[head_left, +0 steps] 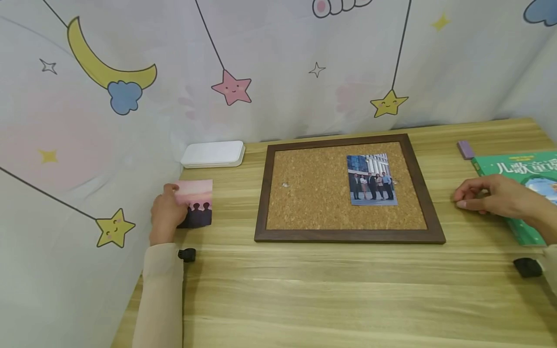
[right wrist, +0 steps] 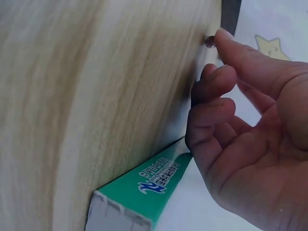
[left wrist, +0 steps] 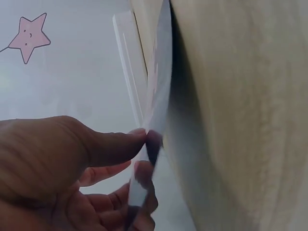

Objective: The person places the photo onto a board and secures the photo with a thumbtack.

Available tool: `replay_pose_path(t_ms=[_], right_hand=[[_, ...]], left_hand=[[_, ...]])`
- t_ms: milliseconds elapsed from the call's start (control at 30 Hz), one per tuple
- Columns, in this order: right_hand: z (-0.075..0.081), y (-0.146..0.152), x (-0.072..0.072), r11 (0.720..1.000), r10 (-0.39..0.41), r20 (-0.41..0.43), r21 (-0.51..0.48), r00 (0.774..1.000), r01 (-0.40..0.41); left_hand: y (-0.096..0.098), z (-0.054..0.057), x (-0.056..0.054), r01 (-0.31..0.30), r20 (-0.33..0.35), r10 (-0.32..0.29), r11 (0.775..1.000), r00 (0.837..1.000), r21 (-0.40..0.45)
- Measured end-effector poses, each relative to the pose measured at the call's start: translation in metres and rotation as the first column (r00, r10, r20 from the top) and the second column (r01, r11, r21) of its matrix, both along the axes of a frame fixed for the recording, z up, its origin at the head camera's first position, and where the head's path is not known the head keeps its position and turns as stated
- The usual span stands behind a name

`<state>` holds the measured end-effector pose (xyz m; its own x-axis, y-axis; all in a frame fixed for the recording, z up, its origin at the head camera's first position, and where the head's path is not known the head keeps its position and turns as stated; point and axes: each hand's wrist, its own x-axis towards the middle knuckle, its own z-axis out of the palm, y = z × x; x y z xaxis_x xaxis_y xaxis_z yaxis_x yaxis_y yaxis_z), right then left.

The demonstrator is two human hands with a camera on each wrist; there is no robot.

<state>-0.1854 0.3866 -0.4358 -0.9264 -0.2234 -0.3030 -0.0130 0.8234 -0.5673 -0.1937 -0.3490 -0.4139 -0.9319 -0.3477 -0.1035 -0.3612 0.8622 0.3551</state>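
At the left end of the table my left hand (head_left: 167, 212) pinches a small photo (head_left: 201, 195) by its left side, thumb against fingers. Pink sky and dark silhouettes of people are printed on it. The left wrist view has this photo (left wrist: 161, 82) nearly edge-on, standing off the wood. My right hand (head_left: 496, 195) hovers at the right by a green book (head_left: 522, 232), its fingers loosely curled and nothing visible in them. Between the hands lies a brown-framed cork board (head_left: 313, 203), carrying a photo of several people (head_left: 372, 179) on its right half.
Clear pushpins (head_left: 285, 184) show on the cork, one near each side. A white case (head_left: 213, 154) lies at the back left, close to the wall cloth (head_left: 283, 92). Behind the book is a small purple block (head_left: 465, 150). The wooden table (head_left: 326, 295) extends in front of the board.
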Motion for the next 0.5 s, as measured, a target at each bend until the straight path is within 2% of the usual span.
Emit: replay_pose_path(t_ms=[200,333,500], right_hand=[[-0.002,-0.001,0.0,1.0,-0.007,-0.019,0.008,1.0,0.007],[-0.004,0.0,-0.001,1.0,-0.008,-0.021,0.017,1.0,0.008],[-0.004,-0.001,-0.002,1.0,-0.007,-0.013,0.03,1.0,0.007]], left_hand=[[0.003,0.006,0.0,0.044,-0.092,-0.04,0.998,0.995,0.048],[0.006,0.01,0.001,0.091,-0.161,-0.081,0.994,0.984,0.059],[0.014,0.016,0.003,0.151,-0.206,-0.131,0.985,0.97,0.086]])
